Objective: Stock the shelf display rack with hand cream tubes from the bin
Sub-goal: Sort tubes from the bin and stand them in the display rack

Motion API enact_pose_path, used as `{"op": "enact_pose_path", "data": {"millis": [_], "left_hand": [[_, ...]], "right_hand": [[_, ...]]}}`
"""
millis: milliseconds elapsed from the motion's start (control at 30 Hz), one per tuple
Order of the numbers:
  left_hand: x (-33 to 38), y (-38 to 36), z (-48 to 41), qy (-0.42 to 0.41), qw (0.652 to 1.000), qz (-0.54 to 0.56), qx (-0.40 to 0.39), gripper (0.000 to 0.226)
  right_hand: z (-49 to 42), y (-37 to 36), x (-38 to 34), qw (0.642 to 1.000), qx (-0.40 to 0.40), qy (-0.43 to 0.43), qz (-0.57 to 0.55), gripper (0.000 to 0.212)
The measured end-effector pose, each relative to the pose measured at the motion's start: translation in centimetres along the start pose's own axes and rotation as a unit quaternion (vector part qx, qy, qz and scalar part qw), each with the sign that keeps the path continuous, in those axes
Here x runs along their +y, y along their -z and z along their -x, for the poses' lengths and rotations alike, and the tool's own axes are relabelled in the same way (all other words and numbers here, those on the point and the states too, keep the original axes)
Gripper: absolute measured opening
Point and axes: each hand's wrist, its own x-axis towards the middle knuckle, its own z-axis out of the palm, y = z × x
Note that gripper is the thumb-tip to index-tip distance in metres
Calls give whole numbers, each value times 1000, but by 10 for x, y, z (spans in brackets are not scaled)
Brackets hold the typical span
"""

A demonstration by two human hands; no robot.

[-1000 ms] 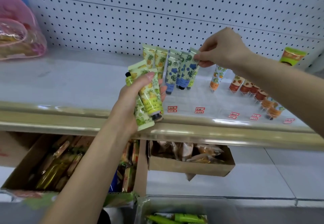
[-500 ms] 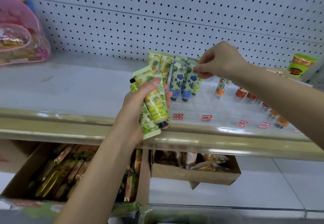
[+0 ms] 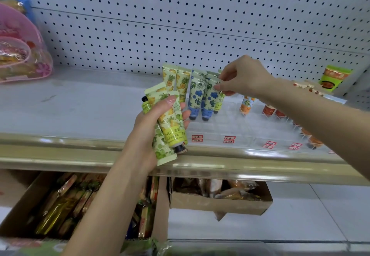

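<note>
My left hand grips a bunch of hand cream tubes, yellow pineapple and green print, just in front of the shelf edge. My right hand pinches the top of a blue-flowered tube standing cap-down in the clear display rack. Two pineapple tubes and another blue-flowered tube stand in the rack's left slots. Orange-print tubes fill slots to the right. The bin is out of view.
A white pegboard wall backs the shelf. A pink bag sits at the far left, a green-orange tube at the far right. Below the gold shelf rail are cardboard boxes of packaged goods.
My right hand has lowered the blue-flowered tube into the rack slot. The view has tilted up a little. My left hand keeps the same grip on its tubes.
</note>
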Motion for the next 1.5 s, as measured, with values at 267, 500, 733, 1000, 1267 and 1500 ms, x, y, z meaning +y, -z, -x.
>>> {"op": "enact_pose_path", "data": {"millis": [267, 500, 733, 1000, 1267, 1500], "left_hand": [[-2, -2, 1, -7, 1000, -9, -2, 56], [-14, -3, 13, -19, 999, -28, -6, 59], [-26, -12, 25, -25, 994, -105, -20, 25], [-18, -13, 26, 10, 995, -95, 14, 46], [-10, -2, 23, 85, 994, -28, 55, 104], [5, 4, 41, 77, 989, 92, 81, 20]], "right_hand": [[7, 10, -7, 1000, 16, 12, -2, 19], [66, 14, -32, 983, -55, -4, -175, 9], [116, -18, -46, 940, -188, -62, -279, 32], [109, -26, -53, 944, -198, -78, -254, 34], [105, -35, -63, 934, -221, -100, -262, 38], [91, -37, -70, 866, -196, -144, -438, 20]]}}
